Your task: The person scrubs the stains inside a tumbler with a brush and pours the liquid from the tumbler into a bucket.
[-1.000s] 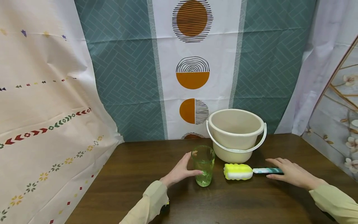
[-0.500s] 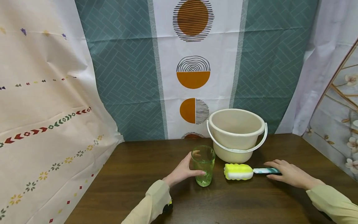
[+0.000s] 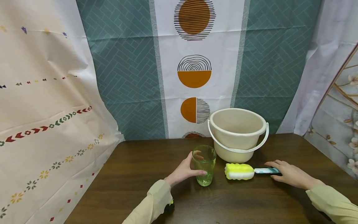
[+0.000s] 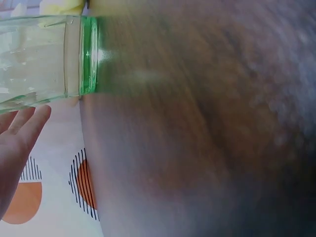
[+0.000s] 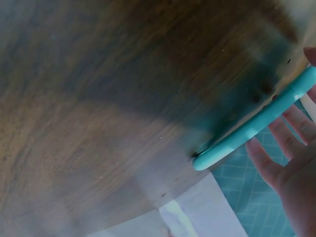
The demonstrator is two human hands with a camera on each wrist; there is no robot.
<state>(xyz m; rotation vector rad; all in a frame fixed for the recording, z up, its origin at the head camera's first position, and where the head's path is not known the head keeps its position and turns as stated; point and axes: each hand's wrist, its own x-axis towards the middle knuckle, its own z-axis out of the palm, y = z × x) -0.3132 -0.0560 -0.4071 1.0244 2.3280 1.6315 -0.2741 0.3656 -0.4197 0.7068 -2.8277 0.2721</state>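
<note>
A clear green drinking glass [image 3: 209, 165] stands upright near the table's middle. My left hand [image 3: 185, 169] holds it from the left, thumb across the near side and fingers behind. In the left wrist view, fingertips meet the side of the glass [image 4: 44, 59]. To the right lies a bottle brush with a yellow-and-white sponge head [image 3: 239, 171] and a white-to-teal handle [image 3: 265, 170]. My right hand [image 3: 292, 175] is over the handle's end, thumb and fingers spread on either side. The right wrist view shows fairly straight fingers [image 5: 291, 131] beside the teal handle [image 5: 247, 131].
A cream bucket [image 3: 235, 141] with a white bail handle stands on the brown table [image 3: 151, 155], behind the brush and right of the glass. Patterned cloths [image 3: 126, 77] hang behind the table and along both sides.
My right hand has moved slightly left and lower over the brush handle. My left thumb has slid a little farther right across the glass. Glass and brush stay in place.
</note>
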